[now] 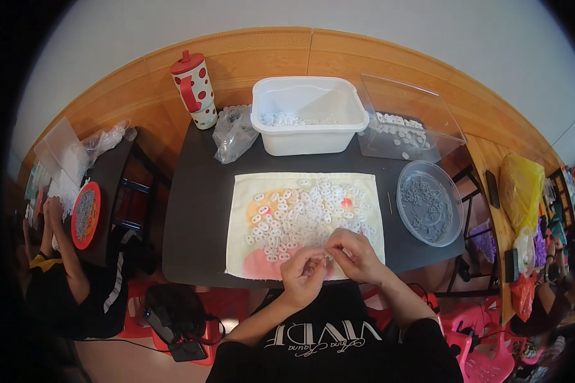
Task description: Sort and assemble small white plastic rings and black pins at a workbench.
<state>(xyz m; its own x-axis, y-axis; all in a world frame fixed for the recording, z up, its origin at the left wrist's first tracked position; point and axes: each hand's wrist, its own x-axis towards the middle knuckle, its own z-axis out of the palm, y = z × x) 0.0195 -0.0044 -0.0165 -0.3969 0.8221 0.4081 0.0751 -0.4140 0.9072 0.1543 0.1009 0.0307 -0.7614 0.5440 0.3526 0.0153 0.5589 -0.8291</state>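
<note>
My left hand [300,276] and my right hand [356,256] meet over the near edge of a pale yellow cloth [239,191]. Fingers of both are pinched together around something small and whitish, mostly hidden by the fingertips; its kind cannot be made out. Just beyond them, a spread of small white oval plastic pieces with two holes [271,258] covers much of the cloth. To the right, a round clear plastic dish [450,231] holds many small grey metal pieces [427,198], too small to name.
At the table's back stand a white tub [308,142] with white pieces inside, a clear box [377,150] with more, a crumpled plastic bag [233,134] and a red-dotted tumbler [201,89]. A thin stick [390,203] lies beside the cloth. Another person works at the left table [115,172].
</note>
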